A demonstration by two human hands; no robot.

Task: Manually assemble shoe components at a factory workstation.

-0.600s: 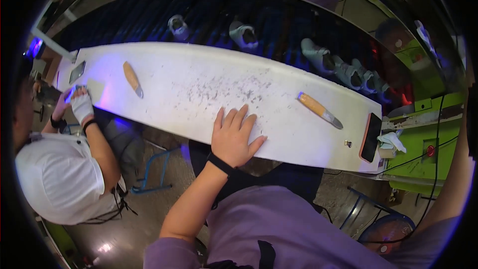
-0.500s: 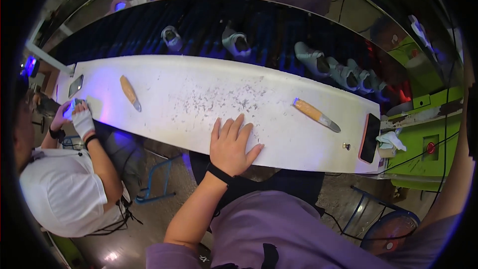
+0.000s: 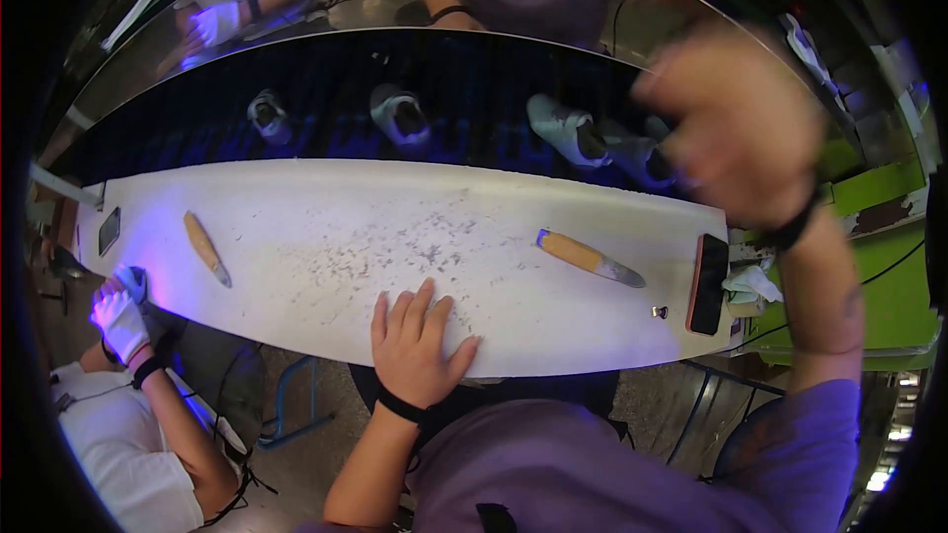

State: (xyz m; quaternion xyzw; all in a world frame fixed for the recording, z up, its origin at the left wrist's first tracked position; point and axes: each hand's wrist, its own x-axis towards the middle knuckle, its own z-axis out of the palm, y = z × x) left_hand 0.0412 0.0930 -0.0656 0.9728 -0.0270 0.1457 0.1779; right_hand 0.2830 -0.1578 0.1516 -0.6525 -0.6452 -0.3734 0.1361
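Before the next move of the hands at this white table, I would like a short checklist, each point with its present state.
1. Left hand flat on the table, fingers spread, holding nothing: ok.
2. Right hand raised above the far right end; it is blurred, so its grip: cannot tell.
3. Knife with wooden handle lies free on the table, apart from both hands: ok.
4. Phone lies at the right edge, close to the rim: not ok.
5. Second knife lies to the left, near a co-worker's gloved hand: ok.
6. Table surface carries dark scattered marks: cannot tell if loose.
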